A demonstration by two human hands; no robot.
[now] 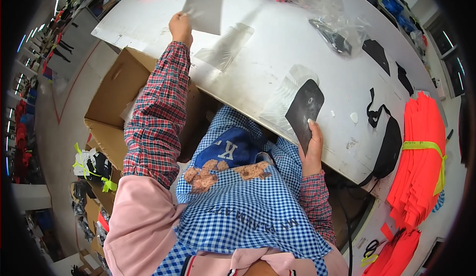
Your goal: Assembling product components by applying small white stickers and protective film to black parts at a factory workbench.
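My left hand point(181, 28) is raised over the far left part of the white table point(163, 8), pinching the edge of a flat grey sheet point(207, 5). At the near edge, my right hand point(312, 151) grips a black curved panel point(306, 106) between thumb and fingers. The panel is tilted, and pale marks show on its face. Partly under it lies a translucent ribbed patch point(278, 100). Another silvery ribbed patch point(229, 47) lies on the table below the grey sheet. Some of the fingers of both hands are hidden.
An open cardboard box point(105, 112) stands left of the table. Clear plastic bags point(342, 33) and black cut pieces point(377, 55) lie toward the far right. A black strapped pouch point(387, 147) sits near a tied orange fabric bundle point(419, 162). Scissors point(371, 248) rest lower right.
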